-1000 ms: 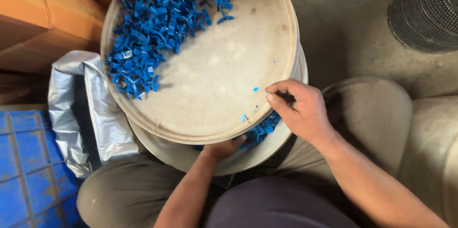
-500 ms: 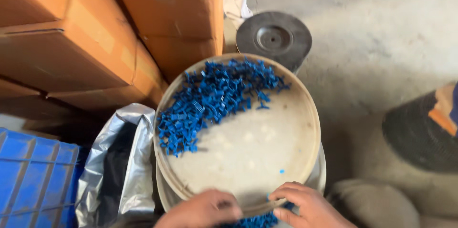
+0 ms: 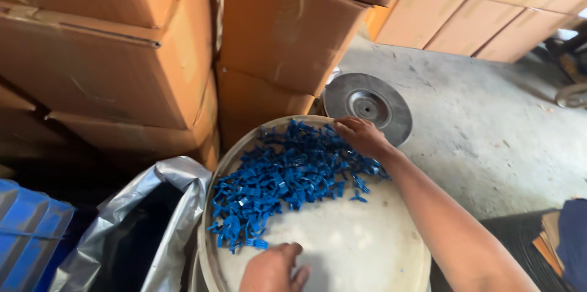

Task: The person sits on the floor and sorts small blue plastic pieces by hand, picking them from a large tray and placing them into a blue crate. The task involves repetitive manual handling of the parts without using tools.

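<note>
A round beige tray [image 3: 367, 255] sits in front of me, with a heap of several small blue plastic pieces [image 3: 281, 182] on its far left part. My right hand [image 3: 362, 135] reaches across to the far rim and rests on the top of the heap, fingers curled over the pieces. My left hand [image 3: 274, 269] lies on the tray's near part, fingers bent, just below the heap's near edge. I cannot tell whether either hand grips any piece.
Stacked brown cardboard boxes [image 3: 134, 53] stand close behind and to the left of the tray. A silver plastic bag [image 3: 143, 225] gapes at the left, beside a blue crate [image 3: 27, 237]. A round metal disc [image 3: 367, 105] lies on the concrete floor [image 3: 489, 139] beyond the tray.
The view tilted upward, showing more boxes. My right hand moved from the tray's near rim to the far side of the blue heap. My left hand stays at the near part.
</note>
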